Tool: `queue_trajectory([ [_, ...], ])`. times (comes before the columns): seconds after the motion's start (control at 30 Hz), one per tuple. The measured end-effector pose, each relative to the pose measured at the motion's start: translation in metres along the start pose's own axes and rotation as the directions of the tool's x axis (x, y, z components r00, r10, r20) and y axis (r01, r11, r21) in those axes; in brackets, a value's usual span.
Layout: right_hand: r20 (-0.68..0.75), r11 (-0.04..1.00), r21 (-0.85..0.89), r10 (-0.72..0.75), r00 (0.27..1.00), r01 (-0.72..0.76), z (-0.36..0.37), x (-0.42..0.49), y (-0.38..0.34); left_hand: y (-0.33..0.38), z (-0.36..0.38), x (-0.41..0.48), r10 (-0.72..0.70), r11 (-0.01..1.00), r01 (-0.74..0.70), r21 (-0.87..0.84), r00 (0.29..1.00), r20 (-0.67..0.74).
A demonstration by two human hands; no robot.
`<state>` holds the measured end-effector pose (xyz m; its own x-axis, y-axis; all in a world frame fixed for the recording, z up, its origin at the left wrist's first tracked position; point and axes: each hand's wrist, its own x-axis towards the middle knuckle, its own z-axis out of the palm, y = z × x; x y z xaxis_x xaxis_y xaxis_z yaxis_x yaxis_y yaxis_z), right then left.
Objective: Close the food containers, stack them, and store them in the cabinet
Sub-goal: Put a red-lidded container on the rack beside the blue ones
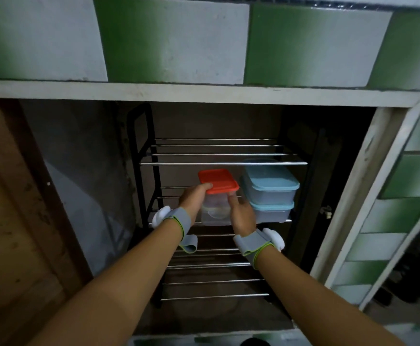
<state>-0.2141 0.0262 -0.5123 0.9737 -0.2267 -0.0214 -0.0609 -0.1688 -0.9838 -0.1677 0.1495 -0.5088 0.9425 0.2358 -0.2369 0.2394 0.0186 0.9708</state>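
Note:
A clear container stack with an orange lid (pixel 218 181) sits at the middle tier of a black metal rack (pixel 223 163) inside the open cabinet. My left hand (pixel 194 199) grips its left side, thumb on the lid edge. On its right front corner rests my right hand (pixel 241 214), fingers against the clear wall. Both hands hold the stack. Right beside it stands a stack of two closed containers with light blue lids (pixel 270 189) on the same tier, touching or nearly touching the orange-lidded one.
The wooden cabinet door (pixel 11 221) hangs open at the left. The white cabinet frame (pixel 368 191) borders the right. Bare chrome bars form the top tier and the lower tiers (pixel 214 282). Green and white tiles cover the counter front above.

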Motion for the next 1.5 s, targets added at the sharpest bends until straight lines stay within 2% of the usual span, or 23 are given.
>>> queue_trajectory([
  [0.1, -0.023, 0.996, -0.084, 0.039, 0.999, -0.040, -0.011, -0.010, 0.001, -0.005, 0.011, 0.007, 0.022, 1.000, -0.022, -0.001, 1.000, 0.019],
  [0.2, -0.023, 0.991, -0.097, 0.085, 0.996, -0.087, -0.020, -0.013, 0.001, -0.012, 0.021, 0.027, 0.025, 1.000, -0.025, 0.010, 0.999, 0.041],
  [0.3, 0.006, 0.985, -0.152, 0.079, 0.997, -0.077, -0.026, -0.013, 0.000, -0.014, 0.023, 0.038, 0.003, 1.000, -0.002, -0.010, 0.999, 0.042],
  [0.43, 0.057, 0.979, -0.193, 0.082, 0.995, -0.069, -0.033, -0.020, -0.003, 0.018, 0.020, -0.036, -0.025, 1.000, 0.026, -0.016, 0.998, 0.061],
  [0.57, 0.061, 0.974, -0.223, 0.053, 0.997, -0.038, -0.037, -0.028, -0.006, 0.023, 0.014, -0.064, -0.029, 0.999, 0.032, -0.025, 0.996, 0.089],
  [0.63, 0.085, 0.975, -0.221, 0.024, 0.996, -0.005, -0.034, -0.026, -0.011, 0.023, 0.006, -0.069, 0.024, 0.999, -0.026, 0.031, 0.999, 0.043],
  [0.73, 0.137, 0.982, -0.171, -0.056, 0.989, 0.080, -0.027, -0.027, -0.018, 0.024, -0.004, -0.072, 0.181, 0.951, -0.175, 0.256, 0.984, 0.002],
  [0.83, 0.275, 0.967, -0.235, -0.031, 0.961, 0.098, -0.015, -0.035, -0.049, 0.039, -0.028, -0.083, 0.157, 0.911, -0.151, 0.385, 0.987, 0.015],
  [0.87, 0.323, 0.949, -0.277, -0.058, 0.945, 0.153, -0.017, -0.044, -0.051, 0.037, -0.031, -0.094, 0.175, 0.903, -0.176, 0.393, 0.984, 0.039],
  [0.97, 0.497, 0.871, -0.399, -0.058, 0.866, 0.287, -0.022, -0.063, -0.106, 0.071, -0.061, -0.119, 0.105, 0.881, -0.116, 0.459, 0.993, 0.049],
  [1.07, 0.563, 0.831, -0.422, -0.072, 0.823, 0.362, -0.031, -0.086, -0.182, 0.131, -0.095, -0.154, 0.070, 0.865, -0.086, 0.494, 0.996, 0.050],
  [1.3, 0.546, 0.846, -0.411, -0.069, 0.835, 0.340, -0.023, -0.104, -0.393, 0.343, -0.150, -0.211, 0.055, 0.863, -0.068, 0.501, 0.998, 0.040],
  [1.33, 0.547, 0.848, -0.402, -0.079, 0.833, 0.345, -0.024, -0.109, -0.405, 0.353, -0.152, -0.220, 0.057, 0.866, -0.074, 0.495, 0.997, 0.049],
  [1.4, 0.526, 0.855, -0.364, -0.138, 0.839, 0.369, -0.004, -0.093, -0.460, 0.408, -0.177, -0.210, 0.093, 0.891, -0.080, 0.447, 0.996, -0.008],
  [1.5, 0.481, 0.881, -0.340, -0.139, 0.865, 0.330, 0.011, -0.079, -0.487, 0.431, -0.190, -0.198, 0.147, 0.916, -0.089, 0.391, 0.982, -0.120],
])
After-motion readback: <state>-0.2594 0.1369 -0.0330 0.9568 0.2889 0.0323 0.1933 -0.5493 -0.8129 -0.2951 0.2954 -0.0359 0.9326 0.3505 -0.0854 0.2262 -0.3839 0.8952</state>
